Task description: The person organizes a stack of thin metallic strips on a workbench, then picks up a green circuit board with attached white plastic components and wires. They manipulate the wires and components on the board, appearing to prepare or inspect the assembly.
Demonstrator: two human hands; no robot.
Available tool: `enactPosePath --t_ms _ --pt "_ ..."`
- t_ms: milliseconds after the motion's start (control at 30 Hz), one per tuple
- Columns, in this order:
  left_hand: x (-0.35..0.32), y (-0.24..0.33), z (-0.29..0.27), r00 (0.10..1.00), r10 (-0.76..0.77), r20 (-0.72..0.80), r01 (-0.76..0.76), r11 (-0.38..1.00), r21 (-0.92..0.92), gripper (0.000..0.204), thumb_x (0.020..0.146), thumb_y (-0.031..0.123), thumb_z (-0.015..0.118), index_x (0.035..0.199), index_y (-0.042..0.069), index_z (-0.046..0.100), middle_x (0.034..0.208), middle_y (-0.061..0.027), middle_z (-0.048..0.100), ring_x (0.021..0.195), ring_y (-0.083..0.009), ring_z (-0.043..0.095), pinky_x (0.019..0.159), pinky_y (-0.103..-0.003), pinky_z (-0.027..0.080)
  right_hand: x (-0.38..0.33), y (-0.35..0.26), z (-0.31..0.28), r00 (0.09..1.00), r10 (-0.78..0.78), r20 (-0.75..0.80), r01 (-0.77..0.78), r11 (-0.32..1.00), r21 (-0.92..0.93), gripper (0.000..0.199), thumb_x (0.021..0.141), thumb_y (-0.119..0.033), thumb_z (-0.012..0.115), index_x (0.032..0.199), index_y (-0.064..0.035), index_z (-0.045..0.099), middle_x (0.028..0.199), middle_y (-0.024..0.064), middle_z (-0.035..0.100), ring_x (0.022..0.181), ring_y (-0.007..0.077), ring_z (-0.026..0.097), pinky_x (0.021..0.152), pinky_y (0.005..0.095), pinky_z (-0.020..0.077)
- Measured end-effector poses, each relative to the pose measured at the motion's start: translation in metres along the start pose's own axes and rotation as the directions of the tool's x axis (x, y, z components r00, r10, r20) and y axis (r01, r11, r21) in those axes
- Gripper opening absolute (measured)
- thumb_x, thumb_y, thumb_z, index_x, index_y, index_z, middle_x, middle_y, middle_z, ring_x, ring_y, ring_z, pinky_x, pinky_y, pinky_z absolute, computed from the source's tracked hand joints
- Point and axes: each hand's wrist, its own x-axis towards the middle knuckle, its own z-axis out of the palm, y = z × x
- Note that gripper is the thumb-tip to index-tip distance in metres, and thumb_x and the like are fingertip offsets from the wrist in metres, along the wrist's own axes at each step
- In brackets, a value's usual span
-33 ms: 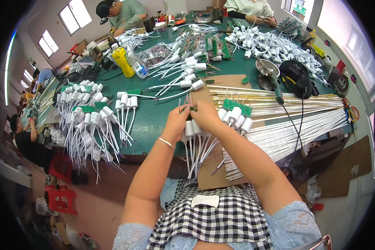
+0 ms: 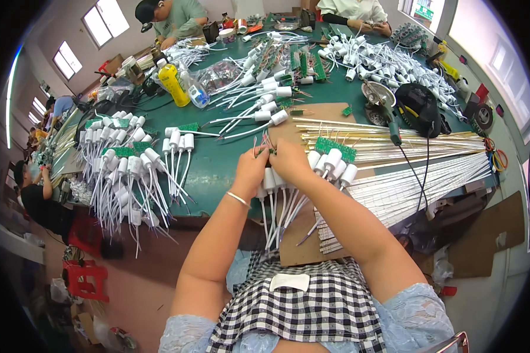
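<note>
My left hand (image 2: 252,169) and my right hand (image 2: 288,161) are together above the front of the table, fingers pinched on a green circuit board (image 2: 271,152) that they mostly cover. Thin reddish wires (image 2: 264,141) stick up past the fingertips. Below the hands hang white cylindrical lamp holders (image 2: 269,180) with white cables trailing past the table edge. Just right of my right hand, another green board (image 2: 335,150) lies with several white lamp holders (image 2: 334,159) along its near side. Cardboard (image 2: 303,238) lies under the work.
Left lies a heap of boards with white lamp holders (image 2: 123,167). On the right are long metallic strips (image 2: 394,191), a soldering iron (image 2: 393,126) and a metal dish (image 2: 378,95). Bottles (image 2: 174,85) and more lamp holders (image 2: 388,67) stand farther back. Two people work across the table (image 2: 212,170).
</note>
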Motion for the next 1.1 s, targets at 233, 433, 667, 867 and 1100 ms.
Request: enactPosePath --t_ms 233,433,667,867,1100 --pt "-0.018 0.022 -0.013 0.965 0.064 0.255 -0.018 0.984 -0.18 0.054 0.098 0.028 0.054 0.143 0.002 0.039 0.136 -0.0108 0.05 0.122 -0.0161 0.047 0.098 -0.029 0.041 -0.01 0.003 -0.013 0.935 -0.09 0.342 -0.224 0.595 0.771 0.04 0.078 -0.012 0.064 0.117 -0.0046 0.056 0.091 0.011 0.065 0.08 0.0243 0.064 0.073 0.0384 0.0513" --pt "-0.026 0.034 -0.016 0.964 -0.084 0.251 0.124 0.981 -0.148 0.071 0.096 0.059 0.041 0.149 0.013 0.03 0.14 -0.0073 0.045 0.126 -0.0176 0.043 0.103 -0.033 0.038 -0.021 -0.017 -0.027 0.833 -0.101 0.545 -0.461 0.418 0.783 0.036 0.08 -0.01 0.068 0.114 -0.0055 0.056 0.091 0.0075 0.062 0.08 0.0149 0.061 0.069 0.0316 0.0517" --pt "-0.008 0.068 -0.029 0.985 0.015 0.173 -0.011 1.0 -0.024 0.089 0.089 0.075 0.031 0.154 0.017 0.009 0.14 -0.0137 0.045 0.125 -0.0218 0.045 0.107 -0.037 0.032 0.002 -0.042 -0.019 0.894 -0.175 0.413 -0.336 0.35 0.875 0.018 0.084 -0.012 0.069 0.1 -0.0047 0.065 0.09 0.0037 0.065 0.076 0.0109 0.059 0.07 0.0278 0.0487" --pt "0.023 0.173 -0.061 0.711 0.692 0.126 -0.602 0.506 0.618 0.092 0.086 0.059 0.058 0.149 0.005 0.021 0.142 -0.0253 0.041 0.132 -0.0354 0.041 0.109 -0.039 0.031 0.089 -0.096 -0.04 0.999 -0.042 -0.033 0.032 -0.033 0.999 0.016 0.085 -0.01 0.067 0.1 -0.0047 0.062 0.088 0.0034 0.063 0.078 0.0139 0.06 0.07 0.03 0.0519" --pt "0.096 0.072 -0.022 0.808 0.52 0.276 -0.331 0.013 0.944 0.107 0.071 0.06 0.072 0.153 0.024 0.015 0.158 -0.0175 0.012 0.142 -0.0442 0.016 0.108 -0.064 0.018 0.212 -0.007 0.001 0.824 0.553 -0.125 0.158 -0.011 0.987 0.012 0.086 -0.004 0.061 0.099 -0.0036 0.06 0.088 0.0065 0.062 0.072 0.0177 0.06 0.061 0.0323 0.0519"
